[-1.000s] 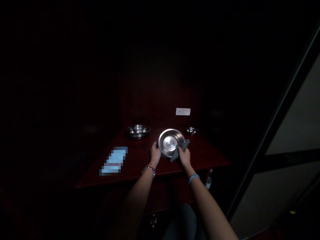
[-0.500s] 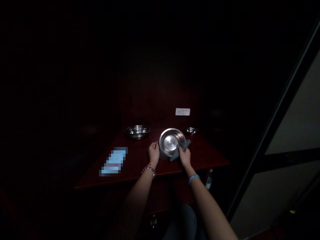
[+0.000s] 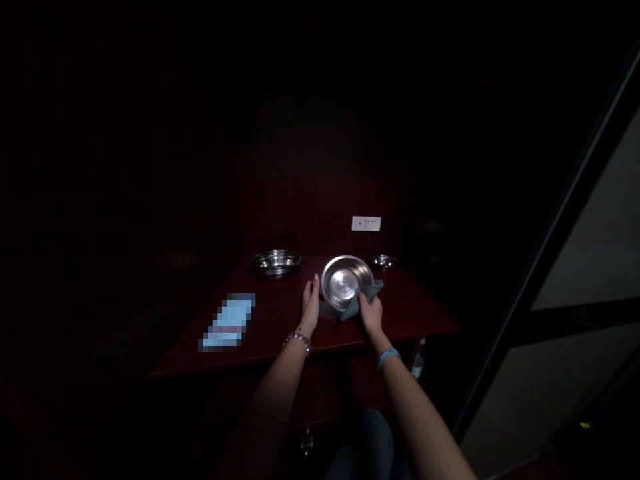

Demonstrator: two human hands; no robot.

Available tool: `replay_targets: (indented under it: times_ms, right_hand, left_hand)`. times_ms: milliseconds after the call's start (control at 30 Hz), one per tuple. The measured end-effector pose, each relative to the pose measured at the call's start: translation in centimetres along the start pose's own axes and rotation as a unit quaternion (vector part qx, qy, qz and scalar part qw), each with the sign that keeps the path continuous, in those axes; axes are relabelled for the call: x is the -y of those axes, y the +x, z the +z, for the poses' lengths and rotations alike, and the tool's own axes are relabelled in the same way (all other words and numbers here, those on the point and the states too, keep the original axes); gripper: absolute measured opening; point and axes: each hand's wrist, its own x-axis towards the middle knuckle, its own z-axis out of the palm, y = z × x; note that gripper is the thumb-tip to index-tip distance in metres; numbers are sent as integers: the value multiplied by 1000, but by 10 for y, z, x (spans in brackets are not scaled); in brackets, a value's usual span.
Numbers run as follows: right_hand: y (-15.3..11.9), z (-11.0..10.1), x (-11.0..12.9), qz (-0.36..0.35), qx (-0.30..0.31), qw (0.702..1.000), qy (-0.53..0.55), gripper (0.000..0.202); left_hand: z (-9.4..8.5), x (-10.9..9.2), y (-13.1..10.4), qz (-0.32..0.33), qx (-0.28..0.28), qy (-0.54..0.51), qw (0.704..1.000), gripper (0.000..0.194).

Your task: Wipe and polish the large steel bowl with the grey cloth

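Note:
A shiny metal bowl [image 3: 345, 283] is held tilted above the dark red table, its inside facing me. My right hand [image 3: 371, 313] grips its lower right rim through a grey cloth [image 3: 354, 307], thumb on the cloth. At the bowl's left side is my left hand [image 3: 311, 307], its fingers stretched upward and apart from a grip; whether it touches the rim is hard to tell. Stacked metal bowls [image 3: 275, 263] rest at the back left of the table, and a smaller metal bowl [image 3: 383, 262] at the back right.
A blurred light-blue item [image 3: 229, 323] lies on the left of the table [image 3: 280, 333]. On the back wall is a white socket panel [image 3: 366, 223]. Below the table's right side stands a bottle [image 3: 419, 362]. A pale panel [image 3: 590, 240] with a dark frame rises at the right.
My left hand has opened from curled fingers at the bowl's rim to extended ones. The bowl, cloth and right hand have shifted slightly right.

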Motion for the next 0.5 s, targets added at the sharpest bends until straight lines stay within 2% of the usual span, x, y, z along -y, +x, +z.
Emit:
replay_targets:
  times_ms: [200,400,500]
  right_hand:
    - [1,0,-3,1,8,1000,-5,34]
    - [0,-1,0,9,8,1000,9,34]
    - [0,-1,2,19,-1,1000,21,33]
  left_hand:
    - [3,-5,-1,-37,28,-10,999,51]
    - [4,-8,-3,-51,26,-6,998,53]
    - [2,-9,-4,-49,47,9,998,52]
